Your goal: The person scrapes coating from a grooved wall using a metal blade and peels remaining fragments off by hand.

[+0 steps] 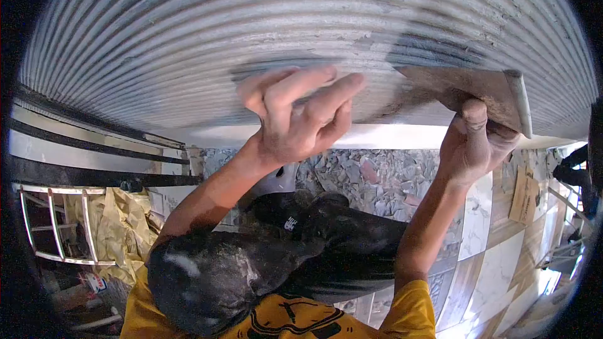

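Observation:
A grey ribbed wall surface [251,31] curves across the upper part of the head view. In front of it, near the centre, my left hand [301,110] is raised with its fingers bent and apart, holding nothing; it is slightly blurred. My right hand [477,144] grips a flat, brown-stained sheet-like blade [465,85] with a pale strip along its right edge. The thumb lies on the near face of the blade, and the other fingers are mostly hidden. The blade is beside the ribbed surface, casting a shadow on it; whether they touch I cannot tell.
Broken rubble [364,179] covers the floor below the wall. Dark rails [94,169] and a white metal frame [56,226] with crumpled tan sheeting [125,226] are at left. Tiles [496,251], a cardboard piece [523,198] and a dark-clothed person's part [575,172] are at right.

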A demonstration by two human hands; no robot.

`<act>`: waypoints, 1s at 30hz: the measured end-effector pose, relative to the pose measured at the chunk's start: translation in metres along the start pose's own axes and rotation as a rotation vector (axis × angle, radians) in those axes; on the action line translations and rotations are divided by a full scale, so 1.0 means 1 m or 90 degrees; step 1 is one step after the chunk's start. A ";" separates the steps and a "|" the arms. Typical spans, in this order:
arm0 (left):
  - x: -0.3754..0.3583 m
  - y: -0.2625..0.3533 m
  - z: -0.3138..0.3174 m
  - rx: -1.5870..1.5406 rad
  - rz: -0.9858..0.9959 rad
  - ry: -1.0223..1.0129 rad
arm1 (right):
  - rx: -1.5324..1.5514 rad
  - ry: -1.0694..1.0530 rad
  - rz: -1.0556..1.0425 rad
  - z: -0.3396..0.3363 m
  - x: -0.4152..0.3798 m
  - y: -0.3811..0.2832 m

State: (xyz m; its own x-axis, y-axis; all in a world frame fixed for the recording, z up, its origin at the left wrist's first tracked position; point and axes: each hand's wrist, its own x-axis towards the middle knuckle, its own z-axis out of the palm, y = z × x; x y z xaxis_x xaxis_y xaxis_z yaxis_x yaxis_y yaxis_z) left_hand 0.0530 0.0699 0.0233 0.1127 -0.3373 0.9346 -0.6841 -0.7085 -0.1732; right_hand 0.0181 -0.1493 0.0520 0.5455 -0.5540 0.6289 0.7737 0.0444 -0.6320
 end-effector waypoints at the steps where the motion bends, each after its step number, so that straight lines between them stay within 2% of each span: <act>1: 0.001 -0.002 0.000 0.001 0.001 0.000 | -0.004 0.012 0.000 0.003 -0.001 0.000; 4: 0.004 -0.004 -0.001 -0.015 -0.070 -0.002 | -0.022 -0.008 -0.001 0.012 -0.005 0.000; 11: 0.002 -0.010 -0.007 0.053 0.010 -0.049 | 0.011 0.033 0.030 0.031 -0.021 0.007; 16: 0.004 -0.012 -0.006 0.025 0.027 -0.034 | 0.002 0.155 0.025 0.044 -0.035 0.007; 18: 0.008 -0.007 -0.010 0.001 -0.039 -0.054 | -0.011 0.247 0.059 0.049 -0.042 0.009; 19: 0.010 -0.006 -0.014 0.000 -0.036 -0.056 | -0.010 0.250 0.060 0.048 -0.043 0.010; 22: 0.022 -0.013 -0.025 0.033 0.000 -0.105 | -0.009 0.231 0.096 0.050 -0.046 0.013; 25: 0.029 -0.025 -0.021 0.039 0.027 -0.057 | 0.068 0.295 0.068 0.067 -0.051 0.018; 27: 0.025 -0.030 -0.016 0.139 0.130 -0.042 | 0.124 0.310 0.066 0.073 -0.053 0.019; 30: 0.024 -0.032 -0.016 0.143 0.141 -0.042 | 0.162 0.371 0.064 0.080 -0.063 0.019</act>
State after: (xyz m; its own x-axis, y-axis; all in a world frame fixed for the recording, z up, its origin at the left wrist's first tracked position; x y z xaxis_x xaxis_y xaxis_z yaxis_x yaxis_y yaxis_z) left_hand 0.0660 0.0938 0.0566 0.0313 -0.5328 0.8457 -0.5213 -0.7306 -0.4410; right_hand 0.0243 -0.0468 0.0367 0.4106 -0.8942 0.1782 0.8188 0.2757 -0.5035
